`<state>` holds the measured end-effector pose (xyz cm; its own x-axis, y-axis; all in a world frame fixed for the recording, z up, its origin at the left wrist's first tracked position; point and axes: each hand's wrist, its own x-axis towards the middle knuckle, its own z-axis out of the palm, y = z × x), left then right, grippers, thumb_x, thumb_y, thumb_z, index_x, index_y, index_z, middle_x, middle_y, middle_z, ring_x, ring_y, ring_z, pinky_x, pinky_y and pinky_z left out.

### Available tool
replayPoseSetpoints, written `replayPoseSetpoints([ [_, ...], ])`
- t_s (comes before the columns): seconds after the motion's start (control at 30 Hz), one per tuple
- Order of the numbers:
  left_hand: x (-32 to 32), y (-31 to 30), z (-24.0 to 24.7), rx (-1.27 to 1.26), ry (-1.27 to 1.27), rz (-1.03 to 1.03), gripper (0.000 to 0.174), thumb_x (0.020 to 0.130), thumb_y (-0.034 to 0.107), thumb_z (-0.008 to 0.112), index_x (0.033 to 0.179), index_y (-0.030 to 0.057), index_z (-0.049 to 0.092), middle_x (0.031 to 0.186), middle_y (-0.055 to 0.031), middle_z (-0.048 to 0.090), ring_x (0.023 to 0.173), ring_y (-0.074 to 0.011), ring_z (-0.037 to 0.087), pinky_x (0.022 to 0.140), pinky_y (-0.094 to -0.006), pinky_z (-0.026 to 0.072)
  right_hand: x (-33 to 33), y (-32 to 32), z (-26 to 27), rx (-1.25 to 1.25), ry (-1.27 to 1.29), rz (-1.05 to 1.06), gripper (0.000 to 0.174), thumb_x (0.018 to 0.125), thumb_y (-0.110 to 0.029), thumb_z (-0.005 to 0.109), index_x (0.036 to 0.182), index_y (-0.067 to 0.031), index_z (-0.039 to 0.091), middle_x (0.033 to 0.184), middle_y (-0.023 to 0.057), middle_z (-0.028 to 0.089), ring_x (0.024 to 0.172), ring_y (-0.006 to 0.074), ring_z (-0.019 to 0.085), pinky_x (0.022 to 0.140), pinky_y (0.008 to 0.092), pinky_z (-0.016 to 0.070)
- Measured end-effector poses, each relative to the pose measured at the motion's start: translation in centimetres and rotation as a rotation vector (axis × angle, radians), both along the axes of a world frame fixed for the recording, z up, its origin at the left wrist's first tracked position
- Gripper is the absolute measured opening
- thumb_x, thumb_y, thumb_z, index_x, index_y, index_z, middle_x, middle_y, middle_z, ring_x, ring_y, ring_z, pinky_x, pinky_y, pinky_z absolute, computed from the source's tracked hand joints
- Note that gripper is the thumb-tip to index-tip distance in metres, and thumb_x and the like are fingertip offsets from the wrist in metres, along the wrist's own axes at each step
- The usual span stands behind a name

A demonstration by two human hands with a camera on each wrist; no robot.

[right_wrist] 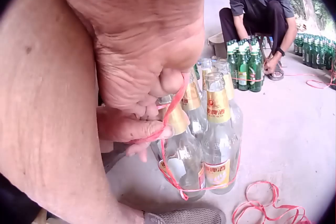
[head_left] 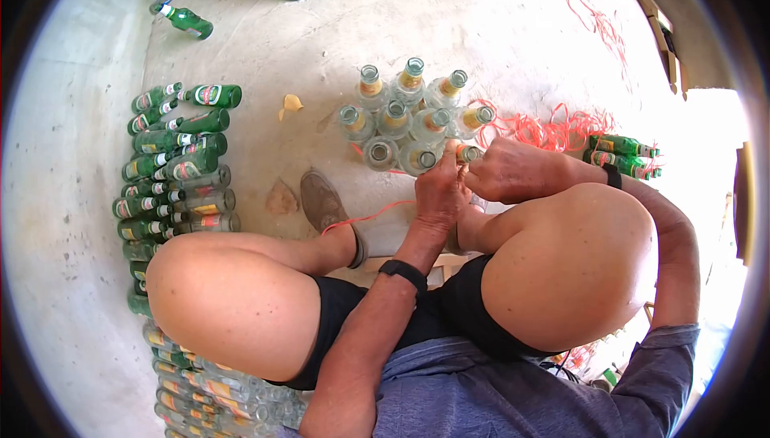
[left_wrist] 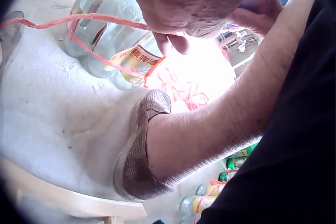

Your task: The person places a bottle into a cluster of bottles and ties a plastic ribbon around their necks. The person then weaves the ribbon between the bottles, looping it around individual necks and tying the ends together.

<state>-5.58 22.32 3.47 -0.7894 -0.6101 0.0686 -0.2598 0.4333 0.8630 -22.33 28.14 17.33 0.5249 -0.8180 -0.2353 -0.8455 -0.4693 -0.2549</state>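
Several clear glass bottles (head_left: pixel 393 120) with gold neck labels stand upright in a tight cluster on the floor. A red plastic string (right_wrist: pixel 205 188) runs round their lower parts. At the near right of the cluster, my left hand (head_left: pixel 439 195) pinches the string between thumb and fingers. Right beside it, my right hand (head_left: pixel 513 172) has its fingers curled round another length of the string, which rises taut from the bottles in the right wrist view. One string end (head_left: pixel 377 215) trails from the hands toward the left shoe.
Loose red string (head_left: pixel 537 129) lies heaped right of the cluster. Green bottles (head_left: pixel 160 165) lie stacked along the left wall, with clear ones (head_left: pixel 208 394) nearer. A bundle of green bottles (right_wrist: pixel 244 69) stands ahead, beside another seated person (right_wrist: pixel 257 11). My shoes (head_left: pixel 325 201) flank the work area.
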Motion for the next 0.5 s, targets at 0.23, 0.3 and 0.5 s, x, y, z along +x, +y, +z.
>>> replayPoseSetpoints([
  [0.23, 0.2, 0.0, 0.6, 0.092, -0.037, 0.015, 0.066, 0.080, 0.016, 0.088, 0.140, 0.0112, 0.060, 0.098, -0.0200, 0.076, 0.095, -0.0426, 0.074, 0.077, -0.0495, 0.0590, 0.5, -2.4, 1.0, 0.019, -0.004, 0.099, 0.010, 0.079, -0.008, 0.073, 0.073, -0.0046, 0.066, 0.068, 0.0098, 0.069, 0.063, 0.0279, 0.072, 0.053, 0.0426, 0.0520],
  [0.3, 0.5, -0.1, 0.2, 0.081, 0.100, 0.038, 0.071, 0.080, 0.015, 0.086, 0.145, 0.0107, 0.060, 0.104, -0.0223, 0.076, 0.098, -0.0457, 0.073, 0.079, -0.0512, 0.0593, 0.5, -3.0, 1.0, -0.048, 0.021, 0.109, 0.012, 0.080, -0.011, 0.073, 0.070, -0.0064, 0.068, 0.064, 0.0071, 0.067, 0.064, 0.0261, 0.073, 0.053, 0.0423, 0.0525],
  [0.5, 0.9, 0.1, -1.3, 0.068, 0.107, 0.025, 0.057, 0.081, 0.011, 0.082, 0.136, 0.0067, 0.067, 0.103, -0.0252, 0.076, 0.093, -0.0477, 0.073, 0.078, -0.0537, 0.0595, 1.0, -3.7, -0.2, -0.067, 0.064, 0.085, 0.012, 0.077, -0.013, 0.074, 0.067, -0.0086, 0.071, 0.070, 0.0094, 0.073, 0.071, 0.0292, 0.076, 0.058, 0.0432, 0.0566],
])
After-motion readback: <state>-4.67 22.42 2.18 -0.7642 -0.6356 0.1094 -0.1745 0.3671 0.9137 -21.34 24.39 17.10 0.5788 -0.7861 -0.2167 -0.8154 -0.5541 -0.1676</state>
